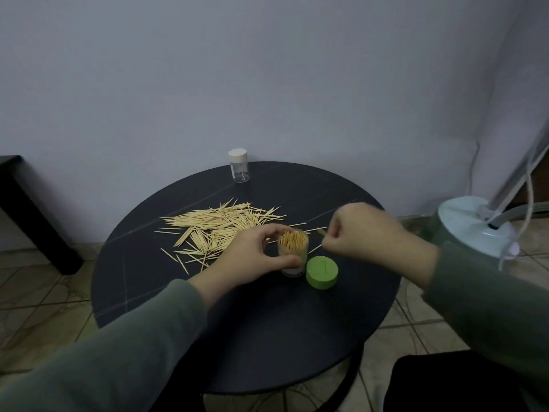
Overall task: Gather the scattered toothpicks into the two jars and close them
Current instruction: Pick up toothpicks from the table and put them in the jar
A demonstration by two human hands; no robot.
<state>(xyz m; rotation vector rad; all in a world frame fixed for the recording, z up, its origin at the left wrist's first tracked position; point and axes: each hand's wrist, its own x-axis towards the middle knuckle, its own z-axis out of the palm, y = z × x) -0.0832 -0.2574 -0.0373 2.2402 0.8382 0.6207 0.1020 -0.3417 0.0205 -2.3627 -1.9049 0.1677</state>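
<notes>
Near the middle of the bench (243,337), the left hand (252,257) gripped the nearly full open jar (292,254). Just right of its mouth, the right hand (365,230) pinched a toothpick (315,249), its long axis slanting down-left toward the jar.

Black round table (255,331) veined with thin pale lines; pale straw toothpicks (219,224); green lid (322,272); white cap (237,156) on clear jar (239,172); grey-green sleeves (142,346).

On my feed the round dark surface (267,337) carries scattered toothpicks (219,224), a green lid (322,272), an open full jar (292,254) and a white-capped jar (238,165).
</notes>
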